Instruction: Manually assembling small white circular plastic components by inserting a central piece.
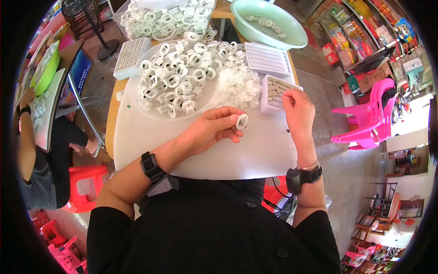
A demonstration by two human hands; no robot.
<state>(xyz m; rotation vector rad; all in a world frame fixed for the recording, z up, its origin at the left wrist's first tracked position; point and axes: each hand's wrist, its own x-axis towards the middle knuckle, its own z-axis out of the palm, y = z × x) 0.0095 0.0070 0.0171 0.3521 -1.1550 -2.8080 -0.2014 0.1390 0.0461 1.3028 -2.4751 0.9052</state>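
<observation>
Between the thumb and fingers of my left hand point(214, 127) is a small white plastic ring part point(242, 121), held above the bare front of the white table point(191, 157). My right hand point(299, 112) is over the right edge of a white tray point(272, 106) filled with rows of small metallic pieces. Its fingertips are pinched together at the tray; whatever they hold is too small to make out. A round clear tray point(137, 98) behind my left hand carries a heap of similar white ring parts point(180, 77). Right of that heap lies a pile of small translucent white pieces point(239, 86).
Behind stand a clear bin point(119, 20) of white parts, a pale green basin point(299, 39), a stack of round-celled trays point(130, 57) and a white slotted tray point(269, 59). Pink chairs point(372, 114) are at right. At left, a person's arm point(27, 137) works beside a green bowl point(48, 73).
</observation>
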